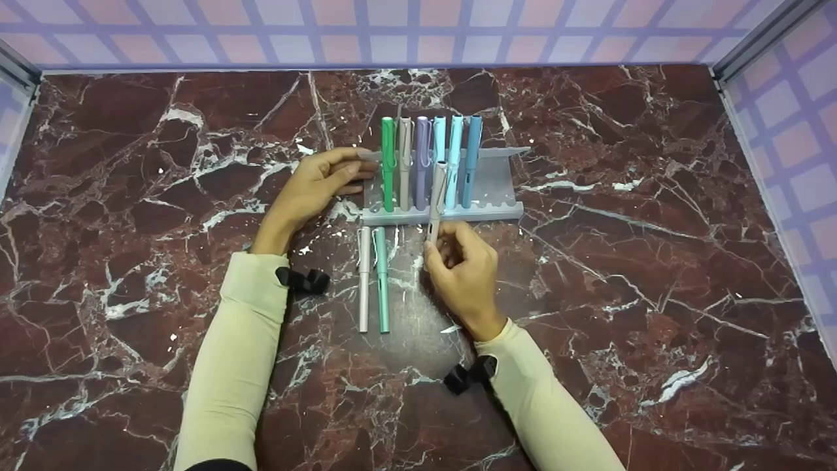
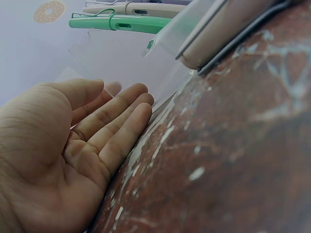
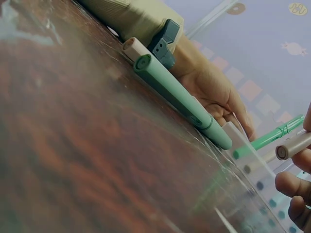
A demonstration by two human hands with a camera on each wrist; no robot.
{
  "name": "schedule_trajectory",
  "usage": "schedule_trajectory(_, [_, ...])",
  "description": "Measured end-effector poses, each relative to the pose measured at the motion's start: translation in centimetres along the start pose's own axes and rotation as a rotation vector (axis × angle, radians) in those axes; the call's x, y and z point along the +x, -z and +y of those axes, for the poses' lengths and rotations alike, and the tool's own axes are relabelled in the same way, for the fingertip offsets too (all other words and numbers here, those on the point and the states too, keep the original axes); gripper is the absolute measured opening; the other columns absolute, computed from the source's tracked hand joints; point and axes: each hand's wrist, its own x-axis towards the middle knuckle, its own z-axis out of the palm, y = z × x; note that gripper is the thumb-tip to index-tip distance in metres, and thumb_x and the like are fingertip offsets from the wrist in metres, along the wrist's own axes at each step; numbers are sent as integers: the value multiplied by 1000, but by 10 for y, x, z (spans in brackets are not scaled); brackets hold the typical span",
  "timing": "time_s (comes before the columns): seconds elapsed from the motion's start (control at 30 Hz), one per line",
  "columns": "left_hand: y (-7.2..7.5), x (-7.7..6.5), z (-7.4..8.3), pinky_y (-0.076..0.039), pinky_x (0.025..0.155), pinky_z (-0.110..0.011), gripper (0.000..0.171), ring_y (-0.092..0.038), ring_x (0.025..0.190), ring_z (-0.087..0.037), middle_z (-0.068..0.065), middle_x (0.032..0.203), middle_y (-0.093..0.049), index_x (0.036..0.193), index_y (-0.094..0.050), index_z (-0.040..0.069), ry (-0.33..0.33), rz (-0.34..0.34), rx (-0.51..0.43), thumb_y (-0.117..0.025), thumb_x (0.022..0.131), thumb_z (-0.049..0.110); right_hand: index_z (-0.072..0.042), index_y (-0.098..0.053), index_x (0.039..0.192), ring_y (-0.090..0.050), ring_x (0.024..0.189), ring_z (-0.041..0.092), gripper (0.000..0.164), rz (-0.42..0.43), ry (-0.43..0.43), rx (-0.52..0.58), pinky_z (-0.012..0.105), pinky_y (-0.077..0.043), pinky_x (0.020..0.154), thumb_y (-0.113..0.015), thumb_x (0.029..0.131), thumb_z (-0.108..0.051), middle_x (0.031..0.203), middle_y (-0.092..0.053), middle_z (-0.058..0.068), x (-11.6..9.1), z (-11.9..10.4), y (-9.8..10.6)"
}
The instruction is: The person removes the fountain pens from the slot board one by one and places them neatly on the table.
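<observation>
In the head view, the right hand (image 1: 465, 265) pinched a slim grey-beige pen (image 1: 439, 196) before a clear plastic rack (image 1: 500, 183). In the left wrist view, the left hand (image 2: 77, 150) was relaxed beside it; in the right wrist view, a mint-green pen (image 3: 182, 102) lay left of the right hand.

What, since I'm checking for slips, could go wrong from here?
The right hand pinches a slim beige pen near its lower end, so it could tip and knock the slim light-blue pens in the clear plastic rack. The slim pale-pink pen and mint-green pen, lying in front, might shift if bumped.
</observation>
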Motion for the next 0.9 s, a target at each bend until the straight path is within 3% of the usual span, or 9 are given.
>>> schedule_trajectory(0.63, [0,0,0,-56,102,-35,33,-61,124,-31,-20,136,-61,137,-57,4,2,3,8,-50,105,12,1,-66,89,-53,50,14,8,-12,11,-1,21,-44,41,-71,82,1,66,-64,5,-7,-2,-2])
schedule_trajectory(0.9, [0,-1,0,-55,103,-35,33,-61,123,-30,-20,136,-61,137,-57,4,8,7,-7,-49,105,10,1,-65,91,-56,54,11,10,-42,-27,17,20,-48,44,-73,85,-2,70,-66,5,-8,-1,-3])
